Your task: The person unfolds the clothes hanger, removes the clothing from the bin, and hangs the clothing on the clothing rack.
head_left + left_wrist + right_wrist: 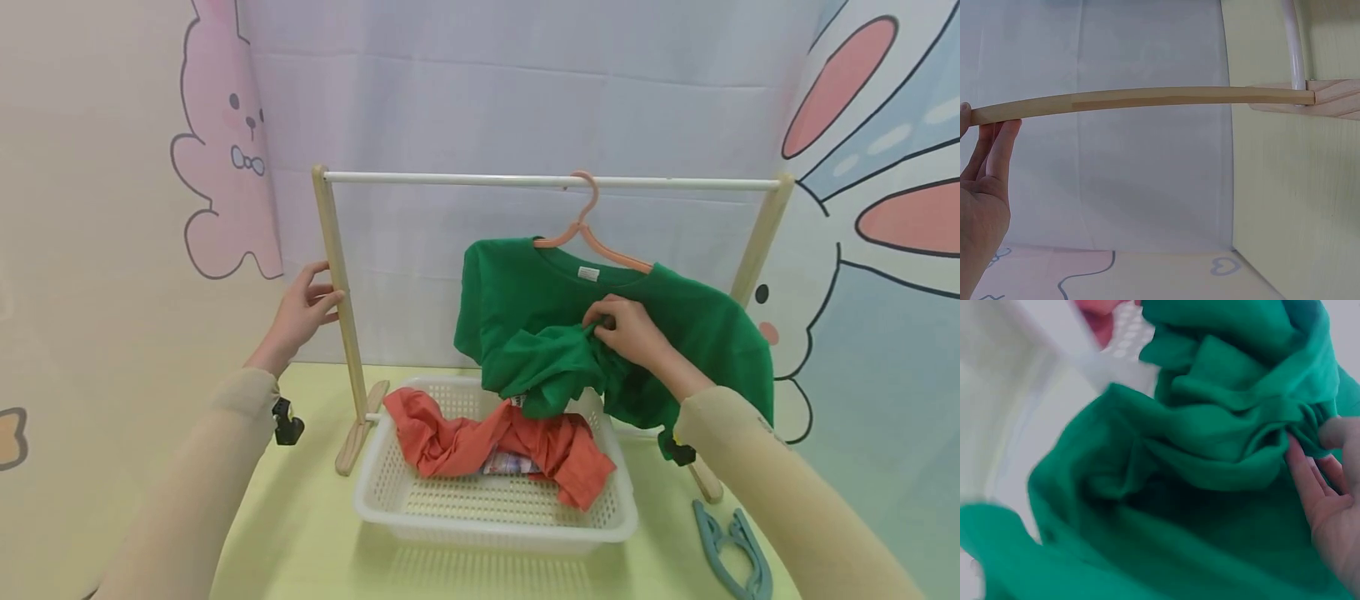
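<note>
A green T-shirt hangs on an orange hanger, whose hook is over the white rail of a small garment rack. My right hand pinches gathered cloth at the front of the shirt, below the neckline. The right wrist view shows the bunched green fabric between thumb and fingers, with folds falling around it. With my left hand I hold the rack's left wooden post partway up. In the left wrist view, fingers press the post's lower side, the thumb opposite.
Beneath the shirt stands a white plastic basket with crumpled red clothing inside. A blue-grey folding hanger lies on the yellow-green table at the right. The rack's left wooden foot is beside the basket. A curtain with rabbit drawings hangs behind.
</note>
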`<state>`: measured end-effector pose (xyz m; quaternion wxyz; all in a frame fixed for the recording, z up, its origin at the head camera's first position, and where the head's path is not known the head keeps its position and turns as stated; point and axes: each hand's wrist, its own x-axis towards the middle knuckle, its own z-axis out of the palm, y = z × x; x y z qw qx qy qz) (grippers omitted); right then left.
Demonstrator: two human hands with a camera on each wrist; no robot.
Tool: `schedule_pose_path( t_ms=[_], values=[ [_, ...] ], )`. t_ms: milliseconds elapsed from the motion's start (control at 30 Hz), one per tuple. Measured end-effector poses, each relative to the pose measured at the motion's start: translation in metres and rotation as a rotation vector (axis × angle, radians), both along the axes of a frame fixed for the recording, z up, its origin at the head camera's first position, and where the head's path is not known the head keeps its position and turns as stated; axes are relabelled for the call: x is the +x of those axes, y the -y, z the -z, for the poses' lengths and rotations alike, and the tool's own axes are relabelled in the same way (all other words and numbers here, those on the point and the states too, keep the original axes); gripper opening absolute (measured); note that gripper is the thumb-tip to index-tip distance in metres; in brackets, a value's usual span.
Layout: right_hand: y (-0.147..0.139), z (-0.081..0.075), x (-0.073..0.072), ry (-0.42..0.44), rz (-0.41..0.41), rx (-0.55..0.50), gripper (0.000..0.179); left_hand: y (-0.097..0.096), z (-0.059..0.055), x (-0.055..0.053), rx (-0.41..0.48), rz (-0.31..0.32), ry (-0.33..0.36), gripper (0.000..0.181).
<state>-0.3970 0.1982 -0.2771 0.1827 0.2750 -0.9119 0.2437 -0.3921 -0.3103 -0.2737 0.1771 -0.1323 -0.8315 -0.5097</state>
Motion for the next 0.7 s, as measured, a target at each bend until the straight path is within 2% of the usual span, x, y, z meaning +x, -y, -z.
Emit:
schedule_pose_path(
  t_ms=[167,267,433,533,600,700],
  values=[
    [-0.01,0.019,0.001,0.109,-0.017,0.026,0.018,-0.001,0.0,0.001,-0.002,-0.006,-0.004,0.06],
    [-0.011,0.027,0.004,0.127,-0.027,0.029,0.015,-0.001,0.0,0.002,-0.003,-0.007,-0.01,0.06],
    [-0.004,0.035,0.011,0.108,-0.02,0.087,0.046,0.0,0.0,0.002,-0.01,-0.013,-0.012,0.06],
    [-0.001,0.039,0.014,0.125,-0.013,0.133,0.061,0.001,0.0,0.003,-0.013,-0.017,-0.008,0.06],
    [-0.001,0.041,0.017,0.146,-0.018,0.158,0.062,0.0,0.0,0.004,-0.013,-0.019,-0.003,0.06],
    [-0.003,0.045,0.02,0.173,-0.031,0.202,0.055,-0.001,0.0,0.004,-0.012,-0.014,0.005,0.06]
  ],
)
